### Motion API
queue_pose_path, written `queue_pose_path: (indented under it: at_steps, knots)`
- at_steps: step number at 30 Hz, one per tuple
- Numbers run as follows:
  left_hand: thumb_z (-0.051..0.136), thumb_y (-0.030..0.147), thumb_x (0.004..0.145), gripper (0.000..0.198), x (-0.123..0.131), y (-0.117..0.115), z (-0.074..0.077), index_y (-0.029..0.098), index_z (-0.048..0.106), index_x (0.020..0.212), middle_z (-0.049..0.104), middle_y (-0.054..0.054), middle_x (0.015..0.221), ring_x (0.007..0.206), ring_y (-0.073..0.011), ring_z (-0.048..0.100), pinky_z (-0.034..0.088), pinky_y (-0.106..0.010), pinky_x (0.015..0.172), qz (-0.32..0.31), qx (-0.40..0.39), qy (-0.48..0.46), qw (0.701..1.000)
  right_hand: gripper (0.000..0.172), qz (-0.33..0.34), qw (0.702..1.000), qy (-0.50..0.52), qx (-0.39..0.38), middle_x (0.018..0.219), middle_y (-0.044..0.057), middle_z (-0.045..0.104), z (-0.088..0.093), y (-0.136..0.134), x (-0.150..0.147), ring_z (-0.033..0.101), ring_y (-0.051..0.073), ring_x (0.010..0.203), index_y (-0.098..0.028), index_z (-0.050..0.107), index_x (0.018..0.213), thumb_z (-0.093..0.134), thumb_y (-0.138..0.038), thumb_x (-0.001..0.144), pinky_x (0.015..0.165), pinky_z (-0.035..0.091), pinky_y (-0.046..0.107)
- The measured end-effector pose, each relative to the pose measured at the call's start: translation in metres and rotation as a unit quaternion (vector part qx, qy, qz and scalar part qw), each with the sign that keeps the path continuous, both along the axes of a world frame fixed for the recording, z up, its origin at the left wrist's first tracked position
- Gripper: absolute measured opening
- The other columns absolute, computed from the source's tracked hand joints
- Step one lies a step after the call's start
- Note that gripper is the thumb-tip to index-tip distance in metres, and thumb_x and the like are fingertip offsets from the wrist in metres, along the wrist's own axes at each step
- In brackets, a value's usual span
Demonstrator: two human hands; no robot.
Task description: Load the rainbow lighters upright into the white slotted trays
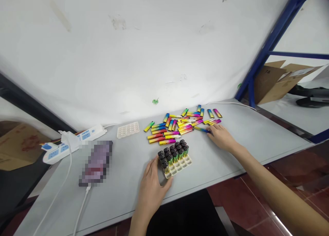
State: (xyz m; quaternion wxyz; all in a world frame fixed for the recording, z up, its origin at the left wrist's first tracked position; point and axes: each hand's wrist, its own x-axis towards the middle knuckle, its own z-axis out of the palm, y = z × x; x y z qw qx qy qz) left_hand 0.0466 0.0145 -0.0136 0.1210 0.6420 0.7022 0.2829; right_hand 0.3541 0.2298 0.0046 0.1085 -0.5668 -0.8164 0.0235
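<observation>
My left hand (152, 185) curls round the left side of a cream slotted tray (177, 169), its thumb at the near corner. Upright in the tray stand several green-and-yellow lighters (175, 156) with black tops; the near row of slots is mostly bare. Off to the right, my right hand (220, 137) has its fingertips closed at the end of a blue-and-yellow lighter (202, 129), which lies flat by the pile. Behind the tray spreads a loose pile of shiny lighters (171, 133) in yellow, red, pink, blue and green.
Left of the pile lies a second cream slotted tray (128, 130). A blurred-out phone (97, 164) on a cable and a white power strip (86, 134) occupy the table's left. A white wall (164, 57) rises behind. Cardboard boxes (277, 80) sit beyond the blue frame (266, 47).
</observation>
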Motion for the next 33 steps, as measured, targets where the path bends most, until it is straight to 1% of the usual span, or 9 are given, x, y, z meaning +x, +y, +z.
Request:
queue_pose_path:
  at_steps: [4, 7, 12, 14, 17, 20, 23, 26, 33]
  knots:
    - [0.058, 0.048, 0.087, 0.074, 0.0, 0.0, 0.0, 0.019, 0.03, 0.148, 0.05, -0.014, 0.143, 0.137, -0.0321, 0.045, 0.041, -0.052, 0.112, 0.001, 0.002, 0.015, 1.0, 0.024, 0.015, 0.993, 0.112, -0.024, 0.104, 0.013, 0.065, 0.001, 0.001, 0.008, 0.058, 0.03, 0.104, -0.018, 0.067, 0.1, 0.053, -0.034, 0.089, 0.091, 0.046, 0.043]
    - [0.058, 0.048, 0.088, 0.073, 0.0, 0.001, 0.001, 0.019, 0.029, 0.149, 0.051, -0.014, 0.143, 0.137, -0.0312, 0.045, 0.042, -0.051, 0.111, 0.002, -0.005, 0.013, 1.0, 0.027, 0.002, 0.957, 0.284, -0.064, 0.1, 0.01, 0.067, 0.01, -0.001, 0.005, 0.062, 0.027, 0.096, -0.02, 0.065, 0.093, 0.058, -0.046, 0.086, 0.086, 0.049, 0.04]
    - [0.057, 0.048, 0.088, 0.073, 0.001, 0.001, 0.001, 0.018, 0.029, 0.149, 0.05, -0.014, 0.144, 0.138, -0.0317, 0.044, 0.043, -0.052, 0.111, 0.009, -0.014, 0.008, 1.0, 0.043, -0.008, 0.774, 0.608, -0.174, 0.079, 0.0, 0.065, 0.021, -0.004, -0.031, 0.063, 0.019, 0.073, -0.025, 0.048, 0.1, 0.062, -0.062, 0.082, 0.068, 0.052, 0.033]
    - [0.058, 0.048, 0.087, 0.073, 0.001, 0.0, 0.0, 0.018, 0.03, 0.148, 0.05, -0.015, 0.144, 0.138, -0.0324, 0.044, 0.042, -0.052, 0.111, 0.01, -0.011, 0.011, 1.0, 0.045, -0.001, 0.738, 0.644, -0.202, 0.069, -0.005, 0.056, 0.017, -0.005, -0.049, 0.056, 0.015, 0.058, -0.028, 0.045, 0.104, 0.06, -0.065, 0.083, 0.054, 0.046, 0.027]
    - [0.059, 0.047, 0.087, 0.073, 0.001, 0.0, 0.0, 0.018, 0.03, 0.148, 0.051, -0.015, 0.144, 0.138, -0.0328, 0.044, 0.042, -0.054, 0.111, 0.01, -0.013, 0.017, 1.0, 0.044, 0.004, 0.795, 0.583, -0.166, 0.069, -0.004, 0.055, 0.006, -0.007, -0.068, 0.052, 0.014, 0.057, -0.026, 0.049, 0.103, 0.056, -0.065, 0.085, 0.052, 0.041, 0.026]
    - [0.058, 0.048, 0.087, 0.074, 0.001, 0.0, 0.002, 0.017, 0.03, 0.148, 0.05, -0.015, 0.145, 0.138, -0.0323, 0.044, 0.042, -0.053, 0.111, 0.013, -0.03, 0.02, 0.999, 0.041, 0.009, 0.871, 0.485, -0.078, 0.093, 0.005, 0.066, -0.005, -0.011, -0.074, 0.061, 0.021, 0.081, -0.023, 0.052, 0.102, 0.06, -0.059, 0.085, 0.072, 0.047, 0.032]
    - [0.056, 0.049, 0.088, 0.073, 0.001, 0.0, 0.002, 0.017, 0.03, 0.148, 0.049, -0.015, 0.146, 0.138, -0.0321, 0.043, 0.042, -0.052, 0.112, 0.013, -0.034, 0.023, 0.999, 0.034, 0.024, 0.898, 0.436, -0.052, 0.092, 0.006, 0.066, -0.007, -0.016, -0.072, 0.06, 0.022, 0.083, -0.023, 0.054, 0.1, 0.049, -0.056, 0.093, 0.076, 0.045, 0.034]
    - [0.057, 0.047, 0.088, 0.073, 0.001, 0.0, 0.001, 0.018, 0.03, 0.148, 0.05, -0.014, 0.145, 0.138, -0.0312, 0.044, 0.042, -0.051, 0.112, 0.013, -0.027, 0.019, 0.999, 0.037, 0.044, 0.887, 0.454, -0.076, 0.072, 0.001, 0.057, -0.004, -0.022, -0.07, 0.054, 0.019, 0.066, -0.024, 0.052, 0.091, 0.036, -0.057, 0.098, 0.066, 0.043, 0.032]
    - [0.057, 0.048, 0.087, 0.071, 0.003, 0.0, 0.006, 0.018, 0.033, 0.147, 0.051, -0.014, 0.144, 0.138, -0.0322, 0.044, 0.042, -0.053, 0.111, 0.022, -0.036, 0.01, 0.999, 0.057, -0.024, 0.762, 0.608, -0.223, 0.053, -0.007, 0.023, -0.001, -0.022, -0.068, 0.02, 0.009, 0.043, -0.022, 0.04, 0.064, 0.035, -0.072, 0.091, 0.043, 0.016, 0.026]
